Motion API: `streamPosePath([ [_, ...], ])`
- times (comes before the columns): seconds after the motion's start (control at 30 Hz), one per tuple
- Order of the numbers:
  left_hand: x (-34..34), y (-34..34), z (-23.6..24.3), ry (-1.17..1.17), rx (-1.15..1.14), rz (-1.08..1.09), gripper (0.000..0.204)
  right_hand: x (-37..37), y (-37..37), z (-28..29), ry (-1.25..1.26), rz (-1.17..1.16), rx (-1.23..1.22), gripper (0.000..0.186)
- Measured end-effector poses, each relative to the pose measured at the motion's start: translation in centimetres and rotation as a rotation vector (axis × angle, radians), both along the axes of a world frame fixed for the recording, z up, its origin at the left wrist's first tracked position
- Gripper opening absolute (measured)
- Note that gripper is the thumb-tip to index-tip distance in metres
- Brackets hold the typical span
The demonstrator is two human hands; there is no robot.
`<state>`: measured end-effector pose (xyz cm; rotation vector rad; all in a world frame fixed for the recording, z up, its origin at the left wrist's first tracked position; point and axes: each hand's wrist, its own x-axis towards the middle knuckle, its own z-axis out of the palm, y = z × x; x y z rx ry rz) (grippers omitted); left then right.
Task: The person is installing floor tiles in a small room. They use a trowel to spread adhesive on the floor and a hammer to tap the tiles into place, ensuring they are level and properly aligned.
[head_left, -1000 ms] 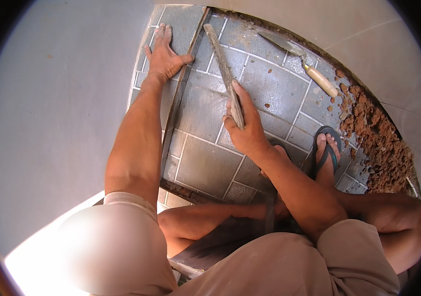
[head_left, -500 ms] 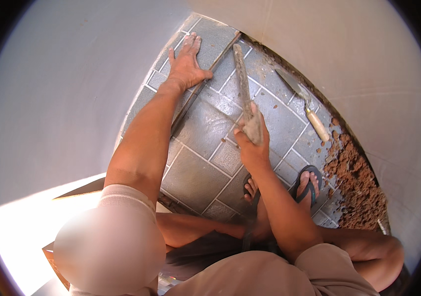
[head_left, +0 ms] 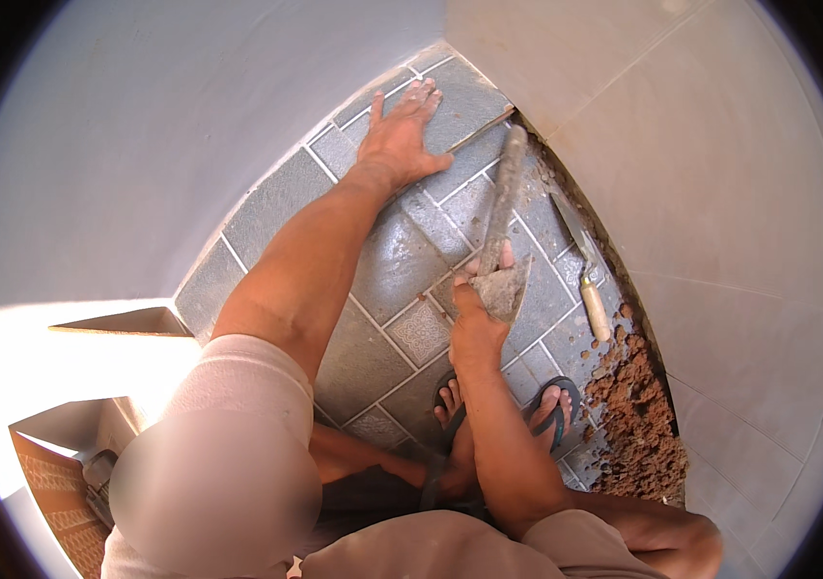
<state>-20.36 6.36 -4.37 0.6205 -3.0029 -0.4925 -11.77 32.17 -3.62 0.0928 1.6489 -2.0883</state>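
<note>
My left hand (head_left: 400, 140) lies spread on a grey patterned tile (head_left: 464, 96) in the far corner, its thumb by the tile's near edge. A thin brownish line follows that edge, partly hidden by my hand and forearm. My right hand (head_left: 481, 318) grips a mortar-caked hammer (head_left: 502, 198) around its head end, so the long handle points away from me toward the far corner. The handle's tip is above the paving, close to the tile edge; whether it touches cannot be told. To the right lies a trowel (head_left: 587, 270) with a pale wooden handle, held by no hand.
Grey paving tiles (head_left: 353, 357) with white joints cover the floor. A plain wall (head_left: 189, 116) bounds the left, a beige tiled wall (head_left: 711, 164) the right. Reddish crumbly soil (head_left: 638, 415) lies along the right wall near my sandalled feet (head_left: 554, 410). A brown carton (head_left: 54, 482) stands lower left.
The view has shifted, showing more of the left side. The hammer's handle now leans more to the right, and its head has turned in my right hand. The line along the tile edge looks thinner.
</note>
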Motion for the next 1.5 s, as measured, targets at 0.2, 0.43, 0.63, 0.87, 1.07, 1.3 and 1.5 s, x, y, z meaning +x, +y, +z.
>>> streamPosePath([
  [0.2,0.1,-0.1,-0.2,-0.015,-0.023,0.013,0.104,0.3,-0.1,0.2,-0.002,0.038,-0.026,0.089],
  [0.43,0.0,0.1,-0.2,-0.018,-0.017,0.004,0.102,1.3,-0.3,-0.7,0.006,-0.027,-0.023,0.086],
  [0.63,-0.1,0.0,-0.4,-0.019,-0.045,0.01,0.101,1.6,-0.2,0.0,0.014,0.018,0.031,0.088],
  [0.87,0.0,0.1,-0.6,-0.006,-0.045,0.002,0.104,1.8,0.1,0.5,-0.075,0.014,-0.04,0.087],
  [1.07,0.5,-0.2,-0.8,0.006,-0.03,0.009,0.102,1.5,0.0,0.3,-0.029,0.092,0.019,0.087],
  [1.3,-0.4,0.0,-0.5,0.032,-0.068,-0.002,0.103,0.2,1.8,-0.9,0.367,0.175,0.209,0.082],
  [1.5,-0.6,-0.6,-2.3,0.069,-0.091,-0.038,0.09,-4.5,9.6,-1.2,0.824,0.608,0.844,0.083],
])
